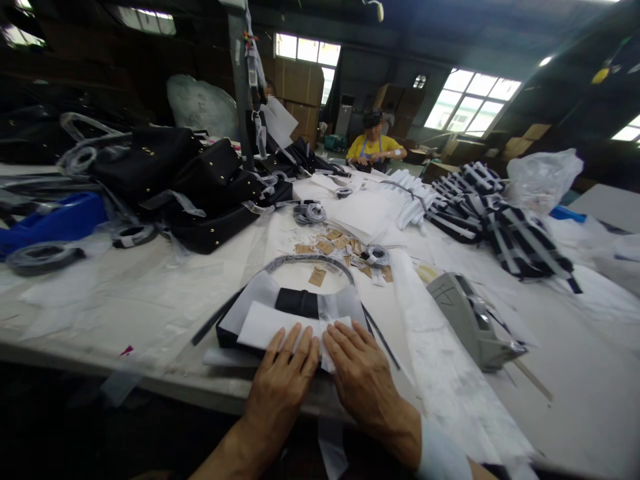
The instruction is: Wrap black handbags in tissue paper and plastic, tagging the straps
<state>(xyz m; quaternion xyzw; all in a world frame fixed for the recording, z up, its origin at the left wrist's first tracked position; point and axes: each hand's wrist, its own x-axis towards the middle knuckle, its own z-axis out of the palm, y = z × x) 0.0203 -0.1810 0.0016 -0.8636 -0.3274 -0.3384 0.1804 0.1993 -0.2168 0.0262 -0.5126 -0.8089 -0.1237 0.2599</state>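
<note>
A black handbag (227,337) lies flat at the table's near edge, its wrapped handle (310,259) arching away from me. White foam sheet (270,325) covers part of its front, and a strip of clear tape (329,308) runs over the bag's middle. My left hand (287,367) rests flat on the sheet, fingers stretched out. Beside it, my right hand (363,367) presses over the tape and the sheet's right part, fingers also extended. The two hands nearly meet at the fingertips. What lies under the palms is hidden.
Small brown tags (333,245) lie scattered beyond the bag. A grey tape dispenser (463,320) stands right, beside a long white sheet (440,353). Black bags (200,180) are piled left, near a blue holder (55,223). Strapped bundles (515,230) lie right; a co-worker (375,143) sits opposite.
</note>
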